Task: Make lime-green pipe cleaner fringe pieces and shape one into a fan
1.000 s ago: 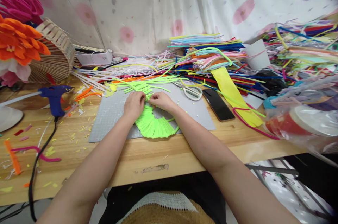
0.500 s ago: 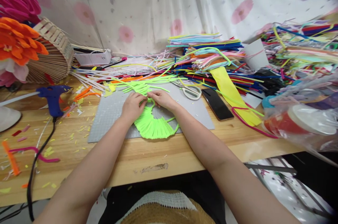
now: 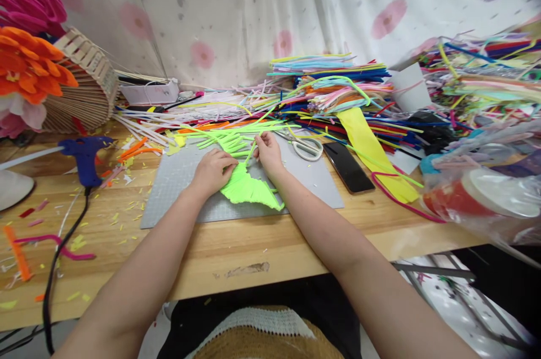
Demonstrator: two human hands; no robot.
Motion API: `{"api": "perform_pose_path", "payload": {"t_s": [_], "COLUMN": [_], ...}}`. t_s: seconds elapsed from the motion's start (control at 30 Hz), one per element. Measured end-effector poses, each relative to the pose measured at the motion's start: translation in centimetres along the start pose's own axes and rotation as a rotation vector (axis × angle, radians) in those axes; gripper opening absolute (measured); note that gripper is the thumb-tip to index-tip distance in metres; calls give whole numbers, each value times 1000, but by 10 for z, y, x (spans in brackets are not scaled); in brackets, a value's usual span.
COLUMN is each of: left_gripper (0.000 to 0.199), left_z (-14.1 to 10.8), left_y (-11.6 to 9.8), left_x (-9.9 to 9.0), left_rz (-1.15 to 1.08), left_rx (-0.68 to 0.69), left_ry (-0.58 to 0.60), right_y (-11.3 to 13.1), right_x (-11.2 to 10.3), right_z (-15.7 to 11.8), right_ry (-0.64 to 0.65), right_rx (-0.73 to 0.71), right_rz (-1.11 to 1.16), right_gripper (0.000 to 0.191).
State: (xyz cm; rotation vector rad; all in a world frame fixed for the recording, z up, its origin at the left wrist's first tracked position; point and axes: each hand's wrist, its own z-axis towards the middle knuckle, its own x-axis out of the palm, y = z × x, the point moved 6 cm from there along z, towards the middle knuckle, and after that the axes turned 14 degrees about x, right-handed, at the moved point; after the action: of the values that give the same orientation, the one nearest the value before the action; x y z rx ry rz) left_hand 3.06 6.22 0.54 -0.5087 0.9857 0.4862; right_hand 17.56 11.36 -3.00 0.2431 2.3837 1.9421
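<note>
A bright green fan-like piece (image 3: pixel 249 191) made of fuzzy stems lies over the grey cutting mat (image 3: pixel 173 190). My left hand (image 3: pixel 214 172) is closed on its upper left edge, the fingertips pressed on the green stems. My right hand (image 3: pixel 267 150), a little higher and to the right, pinches the upper end of a thin green stem (image 3: pixel 252 151) that rises from the piece. Loose green pipe cleaners (image 3: pixel 226 139) lie just behind both hands. The fingertips partly cover what they grip.
Scissors (image 3: pixel 307 148) and a phone (image 3: pixel 347 167) lie right of my hands. Piles of coloured pipe cleaners (image 3: pixel 338 91) line the back. A blue glue gun (image 3: pixel 84 162) stands at the left, near a woven basket (image 3: pixel 84 77). A wrapped red-and-white roll (image 3: pixel 469 195) sits far right.
My right hand has moved up and right, drawing a green stem out straight. The green piece has shifted and its curved opening no longer shows. My left hand has barely moved.
</note>
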Motion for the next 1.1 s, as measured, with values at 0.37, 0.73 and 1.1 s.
{"api": "perform_pose_path", "payload": {"t_s": [0.37,0.73,1.1], "left_gripper": [15,12,11], "left_z": [7,1,-2], "left_y": [7,15,14], "left_x": [3,5,4], "left_rz": [22,-17,-49], "left_rx": [21,-339,-268], "left_ry": [99,-34,-80], "right_y": [1,-6,-5], "right_x": [18,24,23], "right_z": [-12,-24,-16], "right_ry": [244,419,277], "right_rx": [-59,-62,-23], "right_rz": [-135,-516,-579], "right_gripper": [18,26,20]}}
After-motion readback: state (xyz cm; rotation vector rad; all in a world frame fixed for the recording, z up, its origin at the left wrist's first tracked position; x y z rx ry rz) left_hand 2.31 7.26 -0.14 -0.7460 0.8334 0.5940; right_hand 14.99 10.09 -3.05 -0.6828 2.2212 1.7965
